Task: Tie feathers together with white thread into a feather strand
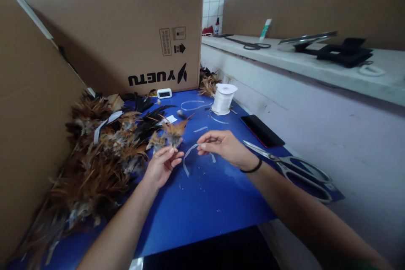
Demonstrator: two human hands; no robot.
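Note:
My left hand [163,164] pinches a small bunch of brown and grey feathers [169,135] above the blue mat [202,202]. My right hand [223,147] is closed on a strip of clear tape [187,158] that curves down toward the left hand. A black band sits on the right wrist. The two hands are close together, a few centimetres apart.
A big heap of brown and black feathers [95,156] lies at the left against cardboard walls [31,105]. A white spool [223,98] stands at the back, a black phone [262,130] and large scissors [294,168] lie at the right. A raised ledge [300,63] carries tools.

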